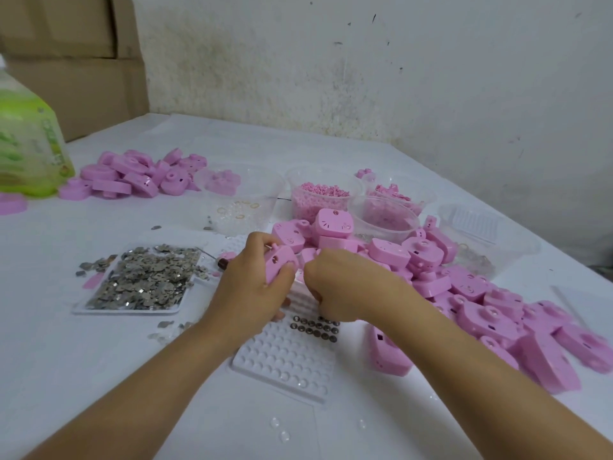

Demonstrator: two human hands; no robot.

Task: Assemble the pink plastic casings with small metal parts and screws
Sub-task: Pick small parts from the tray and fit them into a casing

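My left hand (252,287) grips a pink plastic casing (280,265) just above the table, at the middle of the view. Close beside it on the right, my right hand (335,290) has its fingers curled down over a white dimpled tray (285,363); what they pinch is hidden. A few rows of small dark round metal parts (315,327) sit in the tray just below that hand. A flat tray of silver metal pieces (146,280) lies to the left. A big heap of pink casings (464,293) spreads to the right.
Clear tubs hold small pink pellets (318,197), pink bits (384,220) and thin rings (238,207) at the back. A second pile of pink casings (132,175) lies far left beside a green bag (26,151). Cardboard boxes (73,61) and a stained wall stand behind.
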